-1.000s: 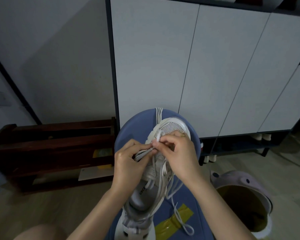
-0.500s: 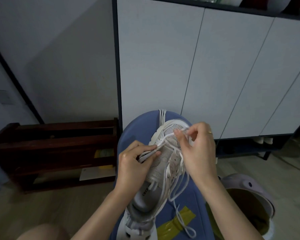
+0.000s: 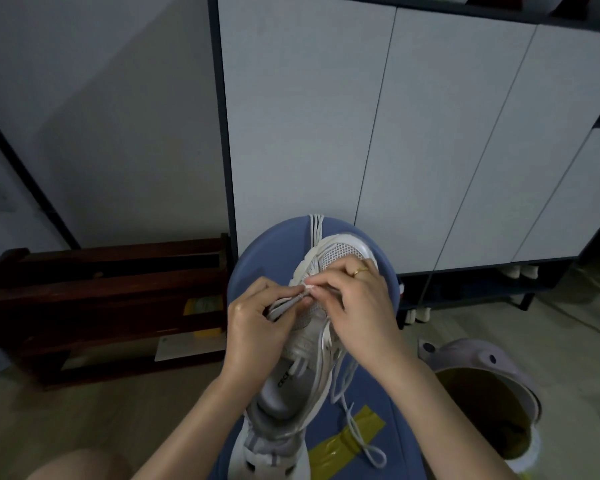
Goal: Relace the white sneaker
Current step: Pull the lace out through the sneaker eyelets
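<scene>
Sneaker: white sneaker (image 3: 312, 344) lies lengthwise on a blue padded surface (image 3: 371, 403), mesh toe pointing away toward the cabinet, heel opening toward the person.
Lace: white lace (image 3: 347, 396) runs loose down the sneaker's right side and ends in a loop on the blue surface, crossing a strip of yellow tape (image 3: 347, 438).
Left hand: left hand (image 3: 253, 323) has its fingers curled round a bunch of lace strands at the sneaker's left edge, thumb and forefinger pinching toward the middle.
Right hand: right hand (image 3: 357, 306) pinches the lace tip just against the left fingertips, over the eyelets near the toe; a ring sits on one finger; this hand covers much of the tongue and right eyelets.
Second shoe: another white shoe (image 3: 271, 459) lies at the near edge, just below the sneaker's heel.
Around: white cabinet (image 3: 395, 133) stands behind; dark wooden rack (image 3: 101, 306) to the left on the floor; lilac bin (image 3: 482, 386) to the right, open.
</scene>
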